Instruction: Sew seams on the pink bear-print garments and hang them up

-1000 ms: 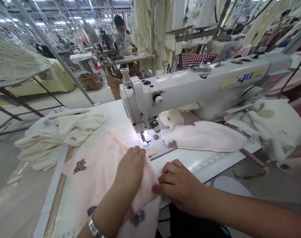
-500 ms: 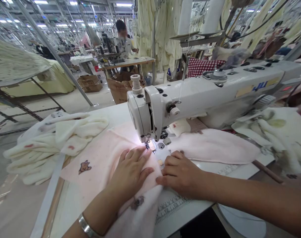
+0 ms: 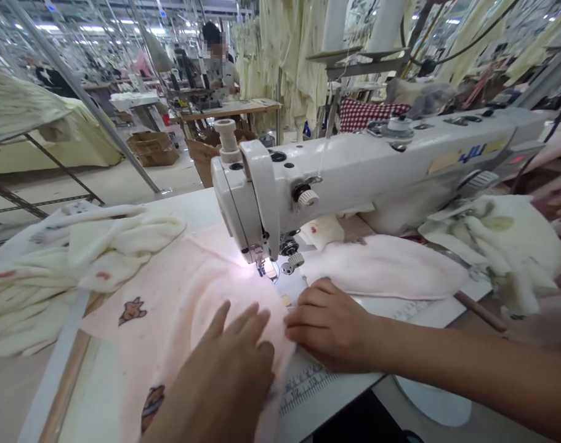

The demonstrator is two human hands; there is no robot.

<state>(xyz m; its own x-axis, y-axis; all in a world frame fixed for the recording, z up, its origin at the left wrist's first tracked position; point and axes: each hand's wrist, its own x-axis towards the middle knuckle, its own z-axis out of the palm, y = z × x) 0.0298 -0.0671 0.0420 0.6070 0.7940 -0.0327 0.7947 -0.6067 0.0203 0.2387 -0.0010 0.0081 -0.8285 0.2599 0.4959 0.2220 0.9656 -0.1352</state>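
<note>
pink fabric (image 3: 173, 314), edge beside printed ruler (image 3: 310, 387)

Two hands (image 3: 329, 326) (one left, one right), one near sewing machine (image 3: 345, 166), two large white cones (image 3: 334, 24)

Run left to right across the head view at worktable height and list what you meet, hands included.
Heap of cream cloth → left hand at the pink cloth → right hand at that cloth's right edge → bunched pale cloth.
</note>
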